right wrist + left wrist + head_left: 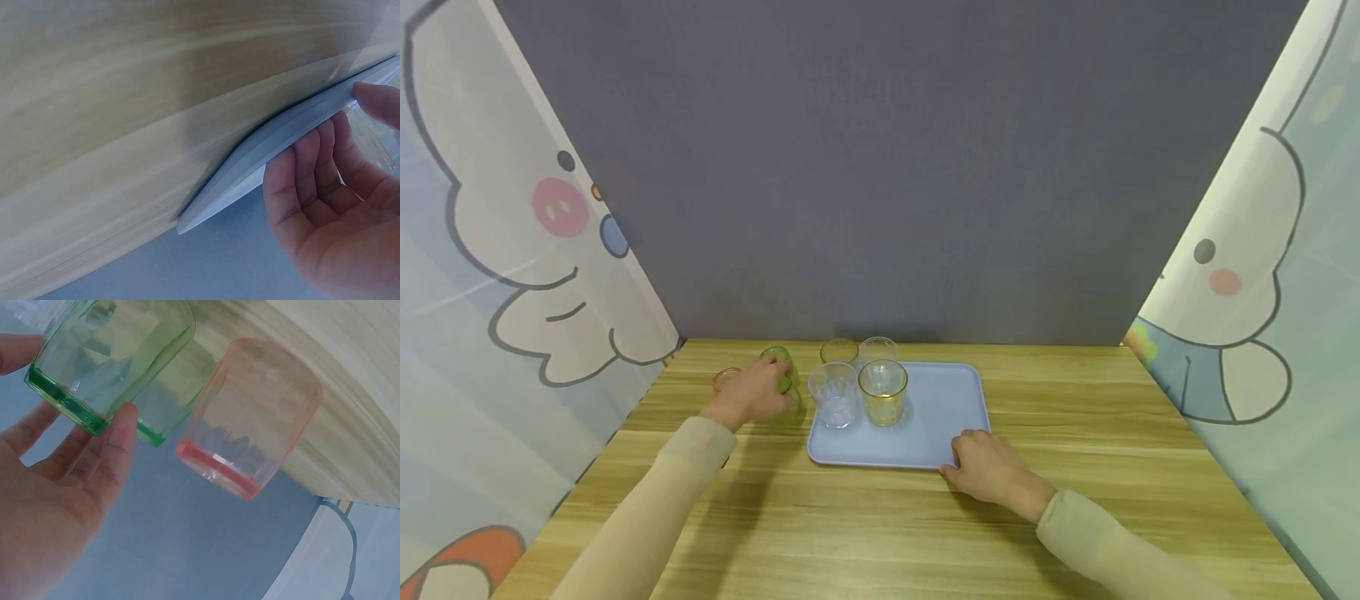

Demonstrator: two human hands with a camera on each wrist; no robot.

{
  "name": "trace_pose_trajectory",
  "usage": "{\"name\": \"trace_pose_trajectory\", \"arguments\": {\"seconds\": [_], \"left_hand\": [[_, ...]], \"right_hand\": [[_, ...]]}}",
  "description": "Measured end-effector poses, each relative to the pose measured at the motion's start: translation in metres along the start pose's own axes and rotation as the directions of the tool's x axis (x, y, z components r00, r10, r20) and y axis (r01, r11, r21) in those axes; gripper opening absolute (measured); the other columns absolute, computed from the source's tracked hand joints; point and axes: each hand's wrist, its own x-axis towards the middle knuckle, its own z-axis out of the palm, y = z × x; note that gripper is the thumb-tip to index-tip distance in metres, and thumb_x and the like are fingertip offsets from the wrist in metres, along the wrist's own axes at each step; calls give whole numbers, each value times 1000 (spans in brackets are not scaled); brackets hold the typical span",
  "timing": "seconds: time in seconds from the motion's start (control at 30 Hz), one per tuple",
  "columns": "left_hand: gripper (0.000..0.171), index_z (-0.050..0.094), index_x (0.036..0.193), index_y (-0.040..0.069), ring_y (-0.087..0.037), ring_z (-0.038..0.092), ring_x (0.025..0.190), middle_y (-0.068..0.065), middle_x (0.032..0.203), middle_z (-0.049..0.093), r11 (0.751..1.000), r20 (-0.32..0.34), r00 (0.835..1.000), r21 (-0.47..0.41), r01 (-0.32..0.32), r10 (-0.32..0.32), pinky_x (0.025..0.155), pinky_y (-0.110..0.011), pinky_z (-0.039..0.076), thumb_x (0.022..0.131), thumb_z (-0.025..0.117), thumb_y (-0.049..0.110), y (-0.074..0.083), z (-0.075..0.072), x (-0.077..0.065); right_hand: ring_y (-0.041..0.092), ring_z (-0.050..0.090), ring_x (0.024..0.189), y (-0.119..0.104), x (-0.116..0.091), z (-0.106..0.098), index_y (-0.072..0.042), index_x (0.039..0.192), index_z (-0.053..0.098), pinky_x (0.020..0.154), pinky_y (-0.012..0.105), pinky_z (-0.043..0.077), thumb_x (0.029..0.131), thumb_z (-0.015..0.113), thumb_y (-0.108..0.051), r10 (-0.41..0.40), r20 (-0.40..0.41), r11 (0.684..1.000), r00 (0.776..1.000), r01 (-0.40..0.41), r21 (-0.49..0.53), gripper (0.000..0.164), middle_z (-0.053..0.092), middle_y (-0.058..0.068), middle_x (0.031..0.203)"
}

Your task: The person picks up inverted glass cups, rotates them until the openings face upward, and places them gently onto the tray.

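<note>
My left hand (pixel 752 393) grips a green glass (pixel 112 356) at the left of the table, its thumb and fingers on opposite sides. Another green glass (pixel 775 353) stands just behind it, and a pink-red glass (pixel 250 412) is beside these, partly hidden by the hand in the head view. My right hand (pixel 988 468) holds the front right corner of a pale blue tray (pixel 940 408), fingers curled over the rim. On the tray's left part stand a clear glass (pixel 835 398) and a yellow glass (pixel 883 396).
Behind those two are an amber glass (pixel 839 350) and a second clear glass (pixel 878 347), their lower parts hidden. A grey panel (pixel 895 183) rises at the back of the wooden table (pixel 865 533). Cartoon-printed curtains (pixel 497 333) hang at both sides.
</note>
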Motion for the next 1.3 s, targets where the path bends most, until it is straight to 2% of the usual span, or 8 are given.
{"name": "trace_pose_trajectory", "arguments": {"seconds": [0.27, 0.4, 0.53, 0.73, 0.9, 1.3], "left_hand": [[51, 60, 136, 6, -41, 50, 125, -19, 136, 53, 999, -11, 999, 9, 33, -33, 80, -61, 50, 91, 64, 29, 5, -11, -3], [50, 60, 134, 6, -38, 51, 120, -19, 136, 52, 999, -23, 999, -22, 31, -31, 79, -56, 51, 90, 64, 28, 6, -16, -4], [48, 60, 131, 3, -34, 50, 112, -18, 128, 52, 999, -46, 999, -50, 3, -5, 81, -51, 49, 89, 65, 24, 8, -23, -3], [51, 58, 136, 1, -43, 47, 118, -24, 130, 51, 999, -84, 996, -27, -24, 21, 92, -59, 46, 91, 64, 23, 10, -34, -1], [51, 58, 135, -1, -46, 47, 119, -27, 131, 51, 999, -112, 993, -16, -29, 27, 94, -61, 46, 90, 63, 23, 15, -46, -3], [47, 59, 134, 3, -46, 46, 122, -25, 133, 50, 1000, -163, 986, 15, -19, 21, 77, -64, 51, 94, 63, 27, 22, -69, -5]], "right_hand": [[12, 53, 61, 0, 0, -2, -12, 68, 62, 52, 34, 49, 86, 79, -24, 6, 14, 1000, 1000, -7, 25, 27, 56, -3, 69], [12, 52, 61, -1, 0, -3, -12, 68, 62, 52, 33, 48, 86, 79, -24, 6, 19, 1000, 1000, -7, 29, 27, 56, -4, 69], [12, 52, 61, 0, 0, -4, -12, 69, 62, 52, 34, 48, 85, 79, -23, 3, 18, 999, 1000, -4, 39, 26, 56, -3, 69], [11, 52, 61, 0, -1, -4, -12, 69, 62, 52, 33, 48, 86, 79, -23, 5, 29, 999, 1000, -6, 46, 26, 56, -3, 69], [12, 52, 61, 0, -1, -4, -12, 70, 63, 52, 33, 48, 86, 79, -23, 11, 32, 999, 999, -13, 47, 26, 57, -3, 70], [12, 52, 62, 0, 0, -5, -13, 68, 61, 52, 34, 48, 86, 79, -23, 20, 32, 999, 999, -21, 38, 27, 56, -3, 70]]}}
